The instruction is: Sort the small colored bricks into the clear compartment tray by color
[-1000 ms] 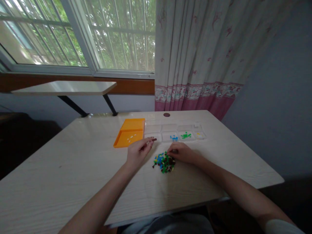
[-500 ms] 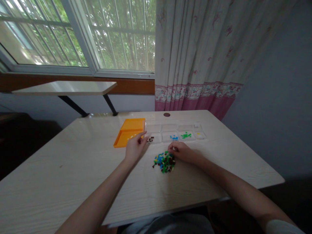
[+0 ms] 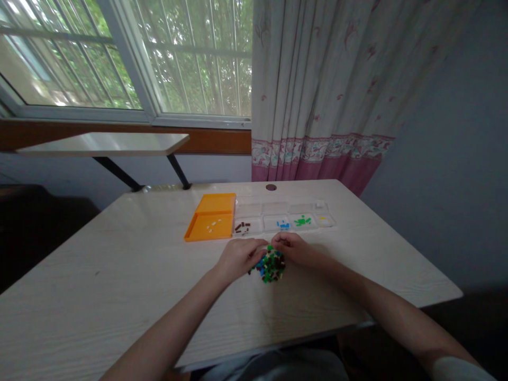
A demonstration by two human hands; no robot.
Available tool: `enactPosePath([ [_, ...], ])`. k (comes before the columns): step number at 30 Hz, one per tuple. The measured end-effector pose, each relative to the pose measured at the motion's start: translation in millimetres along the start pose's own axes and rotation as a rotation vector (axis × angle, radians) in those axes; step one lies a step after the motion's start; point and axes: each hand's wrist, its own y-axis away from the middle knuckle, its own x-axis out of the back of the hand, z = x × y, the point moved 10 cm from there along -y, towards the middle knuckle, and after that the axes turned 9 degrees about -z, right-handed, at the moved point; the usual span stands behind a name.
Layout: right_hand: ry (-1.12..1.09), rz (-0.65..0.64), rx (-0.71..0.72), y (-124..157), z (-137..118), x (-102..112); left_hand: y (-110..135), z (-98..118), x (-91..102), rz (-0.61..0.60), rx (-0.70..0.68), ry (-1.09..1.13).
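A small heap of mixed green, blue and brown pieces lies on the pale wooden table. My left hand rests at the heap's left edge, fingers curled down onto the pieces. My right hand sits at the heap's upper right, fingers bent and pinched over it. What either hand holds is hidden. Behind the heap stands a clear compartment tray. Its front cells hold brown pieces, blue pieces, green pieces and a few yellow ones.
An orange tray with a few white pieces lies left of the clear tray. A small side table stands under the window at the back left. A curtain hangs behind the table. A cable hole sits near the far edge.
My left hand carried a brown piece to the clear tray's left cell, left it there, then came back to the heap. My right hand stayed at the heap's upper right.
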Motion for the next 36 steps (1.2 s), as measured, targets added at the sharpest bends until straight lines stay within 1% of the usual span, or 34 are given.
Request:
enactPosePath([
  [6, -0.005, -0.018, -0.004, -1.1, 1.4, -3.7, 0.5, 7.1, -1.6, -0.016, -0.053, -0.065],
  [8, 0.029, 0.003, 0.008, -0.3, -1.5, -1.6, 0.5, 7.1, -1.4, -0.017, -0.049, -0.065],
  [12, 0.209, 0.109, 0.101, 4.1, -18.0, 7.4, 1.4, 0.9, 3.6, 0.036, -0.002, -0.015],
  [16, 0.319, 0.155, 0.221, 9.0, -32.7, 7.1, 2.5, -4.1, 5.0, 0.076, 0.011, 0.029],
  [24, 0.389, 0.192, 0.268, 13.8, -39.8, 7.9, 1.8, -7.8, 1.9, 0.067, 0.026, 0.078],
  [28, 0.429, 0.235, 0.293, 17.1, -43.5, 16.0, 3.0, -20.8, 8.9, 0.069, 0.093, 0.084],
  [30, 0.448, 0.282, 0.336, 20.7, -48.0, 24.0, 4.0, -30.0, 11.7, 0.033, 0.137, 0.068],
  [31, 0.458, 0.313, 0.359, 23.0, -50.3, 28.9, 4.3, -33.6, 11.2, -0.007, 0.15, 0.056],
  [34, 0.477, 0.403, 0.405, 29.3, -54.7, 42.9, 5.1, -36.6, 0.8, -0.19, 0.129, 0.028],
  [36, 0.482, 0.439, 0.411, 31.7, -54.6, 49.2, 6.7, -35.3, -7.7, -0.294, 0.104, 0.011],
])
